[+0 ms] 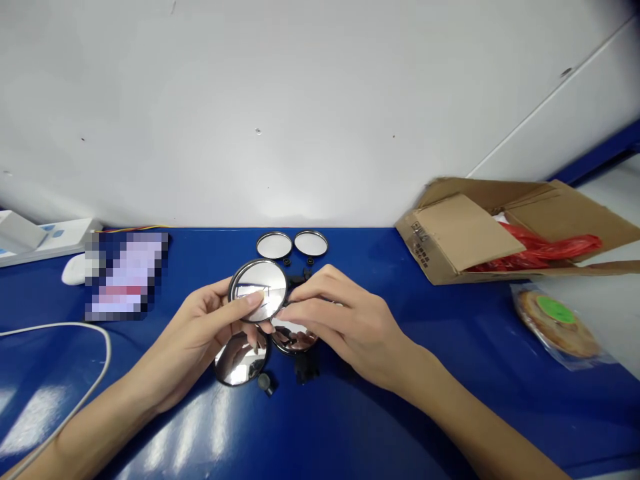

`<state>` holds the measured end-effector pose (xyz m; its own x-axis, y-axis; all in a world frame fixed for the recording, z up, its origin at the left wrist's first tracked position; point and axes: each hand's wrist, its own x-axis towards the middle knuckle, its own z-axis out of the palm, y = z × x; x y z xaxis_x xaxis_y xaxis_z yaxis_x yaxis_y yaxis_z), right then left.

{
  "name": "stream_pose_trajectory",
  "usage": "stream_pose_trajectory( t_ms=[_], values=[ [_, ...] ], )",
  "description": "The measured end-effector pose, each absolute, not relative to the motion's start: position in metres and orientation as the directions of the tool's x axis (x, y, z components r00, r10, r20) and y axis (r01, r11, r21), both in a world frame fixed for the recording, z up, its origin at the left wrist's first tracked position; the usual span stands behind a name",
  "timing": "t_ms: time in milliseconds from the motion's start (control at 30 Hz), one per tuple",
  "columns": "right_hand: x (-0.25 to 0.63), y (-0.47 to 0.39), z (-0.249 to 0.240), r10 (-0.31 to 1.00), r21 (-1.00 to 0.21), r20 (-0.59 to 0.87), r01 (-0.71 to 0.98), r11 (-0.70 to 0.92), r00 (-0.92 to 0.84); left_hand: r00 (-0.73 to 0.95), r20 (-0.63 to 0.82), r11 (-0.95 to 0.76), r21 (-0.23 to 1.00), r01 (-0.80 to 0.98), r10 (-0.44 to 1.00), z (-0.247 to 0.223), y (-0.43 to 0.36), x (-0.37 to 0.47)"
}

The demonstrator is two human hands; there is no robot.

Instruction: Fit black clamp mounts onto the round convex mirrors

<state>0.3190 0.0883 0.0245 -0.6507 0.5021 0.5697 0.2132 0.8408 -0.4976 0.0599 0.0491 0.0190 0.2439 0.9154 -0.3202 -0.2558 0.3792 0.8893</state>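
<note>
My left hand point(203, 323) grips a round mirror point(260, 275) with a black rim, its thumb lying across the glass. At the mirror's right edge, my right hand point(357, 320) is closed in a pinch; whatever lies between its fingertips is hidden. A black fitting point(300, 277) shows just behind those fingers; I cannot tell if it joins the held mirror. Beneath the hands lie two more round mirrors, one on the left point(240, 363) and a partly covered one point(295, 339). Close to them are a black knob point(267, 383) and a black clamp-like part point(306, 367).
Two round mirrors point(274, 247) with small black fittings lie by the wall. On the left are a blurred phone-like device point(127, 273), a white mouse-like object point(75, 269) and a white cable point(107, 353). An open cardboard box point(440, 247) and a bagged round item point(560, 323) occupy the right.
</note>
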Motion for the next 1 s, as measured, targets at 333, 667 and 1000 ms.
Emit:
stream_pose_trajectory(
  t_ms=[333, 667, 1000],
  values=[
    [0.342, 0.120, 0.007, 0.824, -0.590, 0.269, 0.591, 0.551, -0.499, 0.021, -0.347, 0.340, 0.901, -0.268, 0.937, 0.020, 0.050, 0.061],
    [0.359, 0.136, -0.003, 0.786, -0.472, 0.190, 0.647, 0.598, -0.588, 0.033, -0.320, 0.317, 0.909, -0.271, 0.947, 0.021, 0.046, 0.066],
    [0.358, 0.138, 0.000, 0.843, -0.567, 0.101, 0.666, 0.485, -0.529, 0.061, -0.324, 0.329, 0.913, -0.240, 0.944, 0.018, 0.048, 0.065]
  ],
)
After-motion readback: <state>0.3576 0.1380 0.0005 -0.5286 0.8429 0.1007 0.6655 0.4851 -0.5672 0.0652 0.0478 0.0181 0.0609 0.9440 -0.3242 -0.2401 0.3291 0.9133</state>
